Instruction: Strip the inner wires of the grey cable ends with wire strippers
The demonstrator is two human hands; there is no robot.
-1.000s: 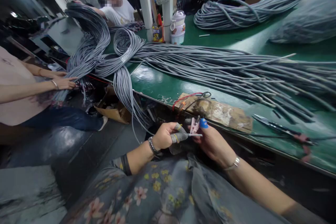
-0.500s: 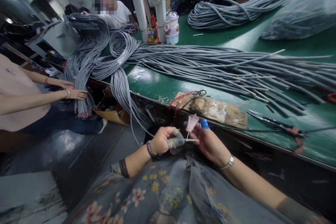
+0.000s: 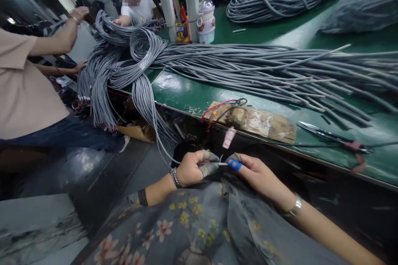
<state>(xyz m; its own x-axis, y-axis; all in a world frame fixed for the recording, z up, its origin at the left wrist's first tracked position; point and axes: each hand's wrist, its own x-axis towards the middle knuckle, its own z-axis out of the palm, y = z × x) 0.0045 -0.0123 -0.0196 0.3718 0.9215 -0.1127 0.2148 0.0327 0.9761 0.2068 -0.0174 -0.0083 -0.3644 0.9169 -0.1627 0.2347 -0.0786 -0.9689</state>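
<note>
My left hand point(image 3: 196, 167), with grey cloth covers on the fingertips, pinches the end of a thin grey cable point(image 3: 159, 149) that rises to the bench. My right hand point(image 3: 253, 172), a blue cover on one fingertip, is closed on the thin white wire tip point(image 3: 222, 163) sticking out of that cable end. Both hands sit above my lap, just below the bench edge. A small pink clip point(image 3: 229, 137) hangs from the bench edge just above them, touching neither hand.
A long bundle of grey cables point(image 3: 264, 72) lies across the green bench point(image 3: 186, 97). Scissors point(image 3: 329, 136) and a brown cardboard pad point(image 3: 258, 122) lie near its edge. A person in a beige top point(image 3: 27, 83) and another behind handle cable loops point(image 3: 115, 33) at left.
My right hand left the pink clip and dropped to the wire tip at my left fingers. The clip now hangs free. The person at left raised an arm and lifted the cable loops.
</note>
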